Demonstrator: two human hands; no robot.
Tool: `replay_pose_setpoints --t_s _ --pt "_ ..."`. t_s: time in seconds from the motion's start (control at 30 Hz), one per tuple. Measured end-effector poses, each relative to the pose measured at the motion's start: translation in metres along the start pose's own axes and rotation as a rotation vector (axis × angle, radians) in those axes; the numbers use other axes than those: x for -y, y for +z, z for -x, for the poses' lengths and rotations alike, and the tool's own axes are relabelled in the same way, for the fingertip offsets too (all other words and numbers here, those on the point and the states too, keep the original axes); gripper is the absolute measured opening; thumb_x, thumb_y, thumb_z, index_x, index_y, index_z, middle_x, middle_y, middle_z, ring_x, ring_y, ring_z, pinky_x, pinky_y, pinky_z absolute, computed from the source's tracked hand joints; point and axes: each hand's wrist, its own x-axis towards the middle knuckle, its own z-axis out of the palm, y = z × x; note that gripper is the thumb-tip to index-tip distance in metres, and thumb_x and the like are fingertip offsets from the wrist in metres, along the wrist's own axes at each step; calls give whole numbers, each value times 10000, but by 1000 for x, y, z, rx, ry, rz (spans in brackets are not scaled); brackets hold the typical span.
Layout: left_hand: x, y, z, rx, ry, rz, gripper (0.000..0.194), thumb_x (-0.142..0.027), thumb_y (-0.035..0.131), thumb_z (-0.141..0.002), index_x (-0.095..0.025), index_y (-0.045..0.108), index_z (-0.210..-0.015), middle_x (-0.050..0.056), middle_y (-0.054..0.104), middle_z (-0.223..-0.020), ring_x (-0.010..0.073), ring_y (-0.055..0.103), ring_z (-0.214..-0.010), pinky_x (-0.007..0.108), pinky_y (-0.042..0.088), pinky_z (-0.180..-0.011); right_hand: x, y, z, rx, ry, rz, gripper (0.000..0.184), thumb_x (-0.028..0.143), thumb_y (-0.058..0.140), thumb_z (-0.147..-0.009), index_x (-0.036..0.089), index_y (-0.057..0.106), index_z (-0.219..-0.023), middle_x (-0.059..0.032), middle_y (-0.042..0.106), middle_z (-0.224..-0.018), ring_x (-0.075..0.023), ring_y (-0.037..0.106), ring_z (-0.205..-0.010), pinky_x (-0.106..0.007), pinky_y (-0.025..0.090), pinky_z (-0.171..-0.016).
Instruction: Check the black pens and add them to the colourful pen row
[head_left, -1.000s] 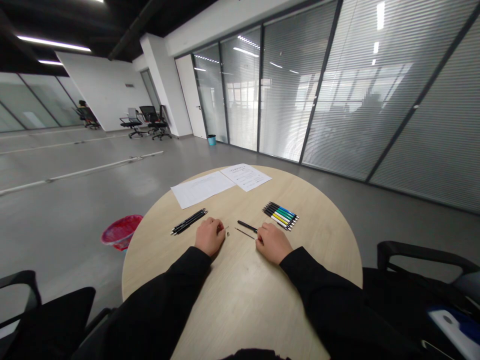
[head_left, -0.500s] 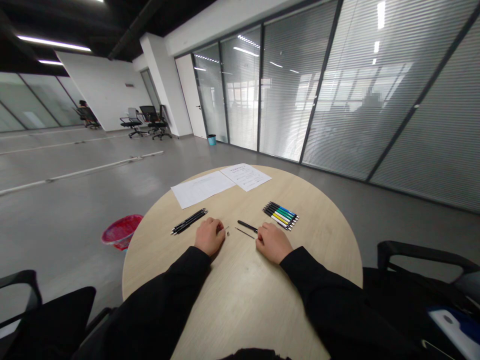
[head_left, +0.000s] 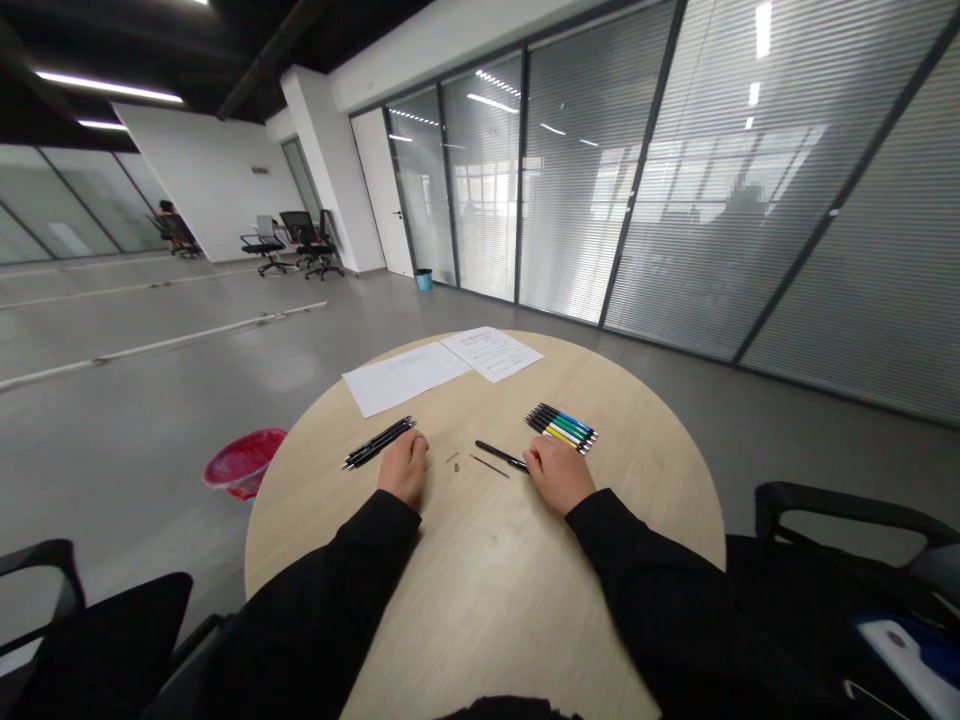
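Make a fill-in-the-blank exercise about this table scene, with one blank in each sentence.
The pens beside the left hand are all ____.
The loose pen touching the right hand is ____ too.
The wastebasket on the floor is ____.
The tabletop is ____ in shape.

Missing words: black; black; red; round.

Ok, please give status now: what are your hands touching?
Left hand empty, beside black pens. Right hand against a black pen barrel. Thin refill and small pen parts between the hands.
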Motion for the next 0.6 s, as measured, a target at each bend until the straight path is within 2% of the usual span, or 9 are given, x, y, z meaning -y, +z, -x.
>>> replay_pose_setpoints --t_s 0.27,0.43,0.6 --pt "-5 1 2 34 6 -78 265 -262 349 -864 -213 399 -608 -1 480 -598 165 472 -622 277 308 -602 -6 5 -1 -41 35 -64 134 186 496 -905 196 526 -776 -32 609 -823 -167 539 -810 -262 342 -712" --pt "-5 2 2 72 3 -144 274 -260 358 -874 -208 418 -612 1 493 -598 160 476 -614 274 292 -581 -10 10 -1 -47 21 -168 106 105 499 -858 186 567 -863 -49 608 -894 -168 549 -862 -260 378 -782" --pt "-4 2 3 101 35 -141 274 -282 351 -894 -206 464 -657 22 551 -645 178 516 -649 279 330 -605 -11 13 -1 -40 24 -215 136 112 494 -858 182 600 -907 -64 610 -922 -178 555 -890 -273 394 -820"
